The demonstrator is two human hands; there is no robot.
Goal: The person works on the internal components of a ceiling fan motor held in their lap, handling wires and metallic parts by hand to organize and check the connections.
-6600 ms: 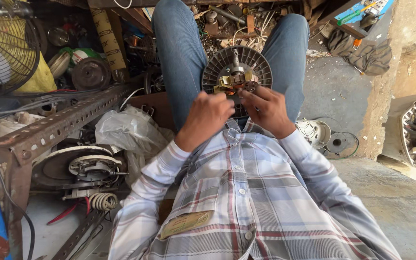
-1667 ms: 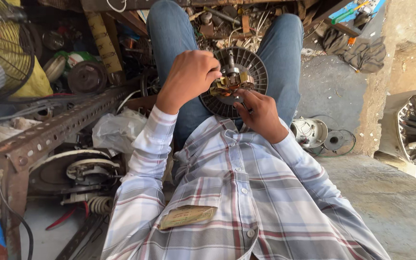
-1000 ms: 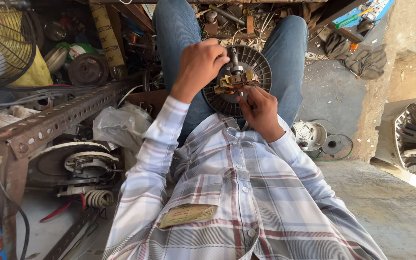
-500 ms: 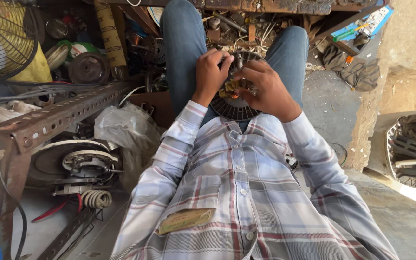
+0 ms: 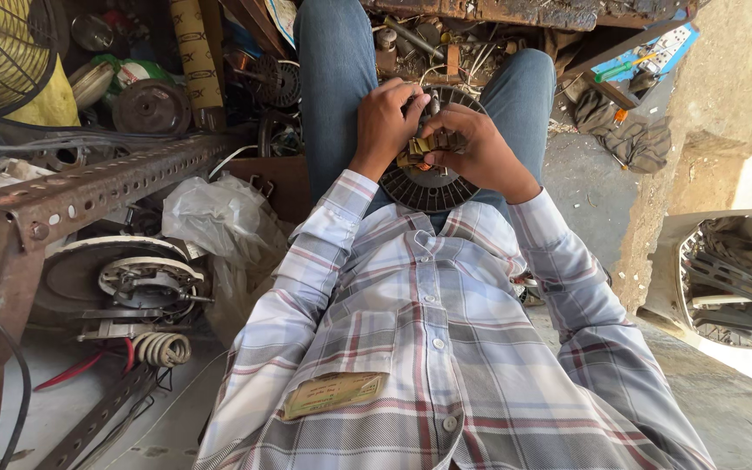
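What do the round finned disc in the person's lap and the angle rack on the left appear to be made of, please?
The finned disc looks like dark cast metal: dull grey, with fine radial ribs along its rim, though moulded plastic cannot be ruled out. Both hands work at its centre. The angle rack is evidently steel, with punched holes and a brown, rusty, matt surface.

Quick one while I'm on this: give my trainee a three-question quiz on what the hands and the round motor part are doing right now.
1. True or false: both hands are on the round finned motor part on the lap.
2. What lies nearer the left hand: A) plastic bag, B) rag pile?
3. What colour is the winding between the fingers?

Key: 1 true. 2 A. 3 Coppery yellow, under the right hand.
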